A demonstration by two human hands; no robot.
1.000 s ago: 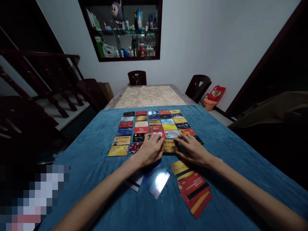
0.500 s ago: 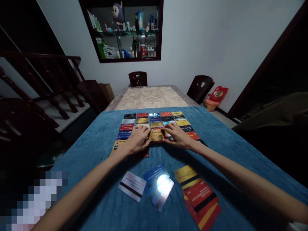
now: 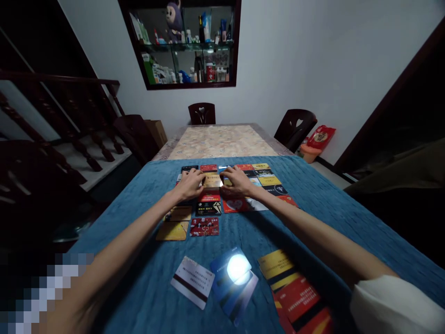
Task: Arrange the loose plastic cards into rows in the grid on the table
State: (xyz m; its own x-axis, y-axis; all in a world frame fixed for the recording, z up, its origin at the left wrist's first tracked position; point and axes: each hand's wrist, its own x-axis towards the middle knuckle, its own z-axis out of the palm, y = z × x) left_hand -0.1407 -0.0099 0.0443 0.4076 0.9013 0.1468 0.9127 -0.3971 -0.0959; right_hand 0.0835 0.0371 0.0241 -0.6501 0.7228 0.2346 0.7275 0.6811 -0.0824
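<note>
Both my arms reach far forward over a grid of plastic cards [image 3: 208,208] laid in rows on a blue cloth [image 3: 139,260]. My left hand [image 3: 190,183] and my right hand [image 3: 237,180] hold a gold card [image 3: 212,181] by its two short ends, fingers curled onto it, over the grid's far rows. Red, black and yellow cards lie in the near rows below the hands.
Near me lie a white card [image 3: 193,280], shiny blue cards [image 3: 234,276] and a fanned pile of red and yellow cards [image 3: 295,292]. Beyond the cloth is bare patterned tabletop [image 3: 219,139], dark chairs [image 3: 201,112], a wall cabinet [image 3: 184,41] and stairs at left.
Both hands have carried the gold card from the near edge of the grid away from me to its far rows. The near rows, covered before, now show.
</note>
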